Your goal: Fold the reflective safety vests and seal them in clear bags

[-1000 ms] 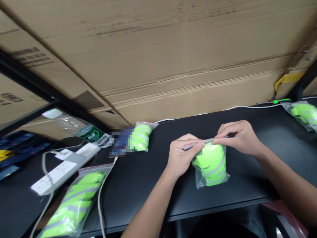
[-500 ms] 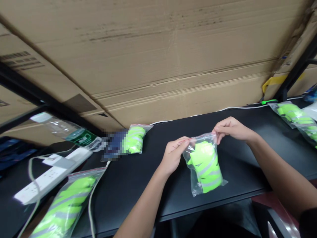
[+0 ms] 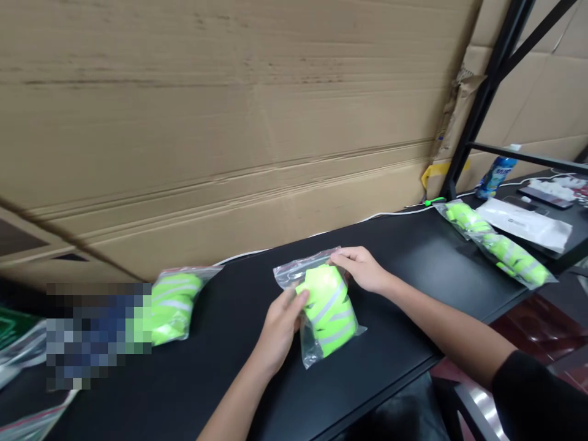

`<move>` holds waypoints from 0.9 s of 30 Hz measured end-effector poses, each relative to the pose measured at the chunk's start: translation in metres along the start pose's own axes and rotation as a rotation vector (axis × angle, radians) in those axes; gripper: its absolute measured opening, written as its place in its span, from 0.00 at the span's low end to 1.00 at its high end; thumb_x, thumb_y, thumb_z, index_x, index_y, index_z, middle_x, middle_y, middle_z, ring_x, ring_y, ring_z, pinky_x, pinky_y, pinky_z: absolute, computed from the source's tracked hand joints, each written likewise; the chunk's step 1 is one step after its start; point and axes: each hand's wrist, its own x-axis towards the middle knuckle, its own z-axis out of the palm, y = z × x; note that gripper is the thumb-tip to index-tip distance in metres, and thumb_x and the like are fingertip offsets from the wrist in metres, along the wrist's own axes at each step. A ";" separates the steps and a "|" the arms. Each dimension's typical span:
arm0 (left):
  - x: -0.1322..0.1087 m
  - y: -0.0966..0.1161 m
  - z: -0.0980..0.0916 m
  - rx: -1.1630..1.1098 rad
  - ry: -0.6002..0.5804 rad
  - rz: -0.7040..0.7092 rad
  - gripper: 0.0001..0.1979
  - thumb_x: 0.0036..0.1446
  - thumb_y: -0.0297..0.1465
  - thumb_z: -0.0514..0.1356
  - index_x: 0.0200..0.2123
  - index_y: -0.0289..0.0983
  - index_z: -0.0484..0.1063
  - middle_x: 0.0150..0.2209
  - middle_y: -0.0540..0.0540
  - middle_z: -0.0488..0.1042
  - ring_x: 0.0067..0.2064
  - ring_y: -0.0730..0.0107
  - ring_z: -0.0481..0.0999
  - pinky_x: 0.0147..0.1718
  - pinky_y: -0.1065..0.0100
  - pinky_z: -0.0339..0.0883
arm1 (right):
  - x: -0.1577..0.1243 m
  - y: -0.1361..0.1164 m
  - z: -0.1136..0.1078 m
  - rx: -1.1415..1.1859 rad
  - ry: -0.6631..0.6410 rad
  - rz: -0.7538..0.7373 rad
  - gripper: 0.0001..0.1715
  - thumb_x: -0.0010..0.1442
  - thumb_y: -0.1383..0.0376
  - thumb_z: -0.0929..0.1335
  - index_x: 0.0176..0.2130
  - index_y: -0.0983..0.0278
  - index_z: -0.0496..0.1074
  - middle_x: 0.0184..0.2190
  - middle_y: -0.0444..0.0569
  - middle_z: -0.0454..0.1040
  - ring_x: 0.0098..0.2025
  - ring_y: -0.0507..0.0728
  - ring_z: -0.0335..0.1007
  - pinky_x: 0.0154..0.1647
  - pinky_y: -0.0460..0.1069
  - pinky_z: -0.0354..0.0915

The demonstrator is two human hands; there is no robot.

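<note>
Between my hands is a clear zip bag (image 3: 327,312) with a folded neon-green fabric piece with grey reflective stripes inside. My left hand (image 3: 282,324) grips the bag's left side below the zip strip, thumb on the front. My right hand (image 3: 361,268) pinches the bag near its top right corner. The bag tilts over the black tabletop, its zip strip toward the cardboard; whether the strip is sealed I cannot tell. To the left lies another bagged green striped bundle (image 3: 177,306), partly covered by a blurred patch.
Two more bagged green bundles (image 3: 509,252) lie at the right, beside a white packet (image 3: 523,223) and a blue-labelled bottle (image 3: 497,174). Cardboard (image 3: 275,110) stands behind the black table (image 3: 390,331). A black metal frame (image 3: 482,104) rises at the right. A white cable (image 3: 248,253) runs along the back edge.
The view has swung right. My left hand has shifted from the bag's top left corner down to its side. My right hand still pinches the top right.
</note>
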 end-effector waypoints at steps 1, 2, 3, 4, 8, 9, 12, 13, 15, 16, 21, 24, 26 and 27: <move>-0.001 -0.001 0.001 0.042 -0.020 -0.002 0.31 0.42 0.43 0.76 0.47 0.33 0.78 0.45 0.37 0.83 0.45 0.49 0.83 0.41 0.60 0.78 | 0.000 0.001 0.002 -0.011 0.043 -0.010 0.22 0.63 0.48 0.67 0.33 0.64 0.75 0.27 0.45 0.72 0.27 0.52 0.69 0.27 0.49 0.68; -0.002 -0.002 0.003 0.066 -0.021 0.003 0.31 0.42 0.41 0.77 0.48 0.34 0.77 0.47 0.37 0.82 0.47 0.49 0.83 0.43 0.60 0.78 | -0.002 0.001 0.004 -0.015 0.093 -0.018 0.22 0.65 0.49 0.66 0.37 0.64 0.75 0.31 0.46 0.74 0.30 0.53 0.71 0.31 0.50 0.70; -0.003 -0.003 0.006 0.064 -0.001 0.012 0.32 0.41 0.40 0.77 0.49 0.34 0.77 0.48 0.37 0.82 0.48 0.49 0.82 0.44 0.60 0.77 | -0.004 0.001 0.007 -0.026 0.149 -0.029 0.21 0.65 0.49 0.66 0.43 0.63 0.73 0.37 0.49 0.75 0.35 0.54 0.72 0.36 0.51 0.71; -0.003 -0.004 0.008 0.034 0.038 0.018 0.32 0.42 0.40 0.77 0.50 0.34 0.76 0.49 0.38 0.81 0.48 0.49 0.82 0.45 0.60 0.77 | -0.008 -0.001 0.010 -0.056 0.198 -0.049 0.22 0.65 0.50 0.66 0.51 0.62 0.70 0.45 0.52 0.75 0.40 0.56 0.73 0.40 0.53 0.71; -0.002 -0.003 0.014 -0.195 0.195 0.039 0.35 0.44 0.43 0.75 0.54 0.37 0.74 0.49 0.39 0.81 0.50 0.47 0.81 0.46 0.55 0.78 | -0.029 -0.015 0.026 -0.462 0.089 -0.255 0.52 0.54 0.45 0.74 0.66 0.59 0.53 0.67 0.61 0.55 0.62 0.66 0.62 0.57 0.63 0.67; -0.001 -0.002 0.013 -0.229 0.192 0.043 0.34 0.45 0.43 0.75 0.54 0.37 0.73 0.50 0.39 0.81 0.51 0.46 0.80 0.47 0.54 0.78 | -0.033 -0.017 0.030 -0.600 -0.002 -0.305 0.55 0.51 0.45 0.76 0.67 0.60 0.54 0.68 0.62 0.52 0.65 0.70 0.58 0.61 0.65 0.64; 0.001 -0.003 0.006 -0.208 0.107 0.021 0.32 0.47 0.43 0.73 0.55 0.39 0.73 0.54 0.39 0.79 0.56 0.46 0.77 0.50 0.53 0.77 | -0.034 -0.017 0.032 -0.886 -0.144 -0.365 0.44 0.54 0.55 0.75 0.64 0.58 0.60 0.67 0.60 0.56 0.65 0.71 0.56 0.61 0.66 0.63; 0.003 -0.005 0.002 -0.164 0.076 0.005 0.32 0.48 0.43 0.73 0.55 0.39 0.73 0.55 0.39 0.78 0.57 0.46 0.77 0.52 0.53 0.76 | -0.030 -0.015 0.028 -0.934 -0.130 -0.377 0.39 0.55 0.60 0.74 0.63 0.57 0.62 0.66 0.58 0.58 0.64 0.69 0.59 0.59 0.65 0.65; 0.006 -0.010 -0.003 -0.041 0.057 -0.006 0.36 0.48 0.45 0.73 0.58 0.39 0.70 0.55 0.39 0.78 0.58 0.47 0.76 0.53 0.52 0.75 | -0.017 -0.012 0.010 -0.993 -0.023 -0.416 0.33 0.56 0.66 0.71 0.60 0.56 0.65 0.63 0.55 0.63 0.60 0.65 0.64 0.57 0.62 0.66; 0.008 -0.014 -0.005 0.031 0.060 0.000 0.38 0.47 0.47 0.73 0.59 0.38 0.69 0.54 0.38 0.79 0.58 0.47 0.76 0.54 0.52 0.74 | -0.009 -0.012 -0.005 -1.019 0.068 -0.449 0.30 0.56 0.68 0.70 0.58 0.56 0.67 0.62 0.54 0.64 0.59 0.65 0.64 0.58 0.61 0.66; 0.008 -0.027 -0.010 0.386 0.013 0.068 0.32 0.50 0.54 0.67 0.52 0.39 0.73 0.48 0.39 0.81 0.55 0.48 0.78 0.58 0.50 0.69 | 0.014 -0.014 -0.108 -1.145 0.703 -0.600 0.24 0.59 0.69 0.67 0.56 0.60 0.70 0.60 0.59 0.66 0.61 0.67 0.64 0.60 0.63 0.63; 0.004 -0.025 -0.011 0.534 -0.056 0.088 0.24 0.56 0.52 0.62 0.47 0.41 0.76 0.47 0.42 0.80 0.54 0.50 0.78 0.56 0.51 0.69 | 0.007 -0.010 -0.165 -1.346 0.852 -0.442 0.26 0.60 0.67 0.66 0.58 0.62 0.69 0.61 0.61 0.64 0.62 0.67 0.63 0.61 0.64 0.63; 0.000 -0.020 -0.011 0.601 -0.090 0.123 0.20 0.59 0.50 0.60 0.44 0.42 0.77 0.46 0.43 0.80 0.53 0.52 0.78 0.54 0.53 0.69 | -0.005 -0.003 -0.193 -1.378 0.826 -0.357 0.25 0.59 0.66 0.66 0.56 0.63 0.70 0.60 0.63 0.65 0.61 0.69 0.64 0.60 0.65 0.63; -0.002 -0.017 -0.010 0.630 -0.104 0.146 0.18 0.61 0.49 0.59 0.43 0.42 0.77 0.46 0.44 0.80 0.51 0.53 0.79 0.53 0.55 0.69 | -0.012 0.000 -0.203 -1.390 0.787 -0.312 0.25 0.58 0.66 0.67 0.55 0.63 0.71 0.60 0.62 0.67 0.60 0.69 0.66 0.59 0.64 0.64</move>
